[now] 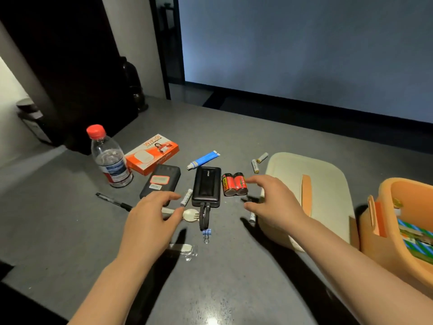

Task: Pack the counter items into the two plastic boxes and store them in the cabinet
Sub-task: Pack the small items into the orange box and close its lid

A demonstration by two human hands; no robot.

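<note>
Small items lie scattered on the grey counter (70, 231). A black power bank (206, 186) lies in the middle, a pair of red batteries (234, 184) to its right, a second black power bank (161, 180) to its left. My left hand (152, 219) hovers open over a white spork (191, 215), next to a small white battery (186, 197). My right hand (271, 200) hovers open just right of the red batteries, holding nothing. A cream box with its lid on (309, 184) stands at the right, and an open orange box (398, 231) holds colourful items.
A water bottle (110, 158), an orange carton (152, 153), a blue tube (203, 159), a black pen (112, 201), a blue binder clip (206, 233), a clear packet (185, 250) and two white batteries (257, 161) also lie on the counter. Another battery (251, 217) lies by the cream box.
</note>
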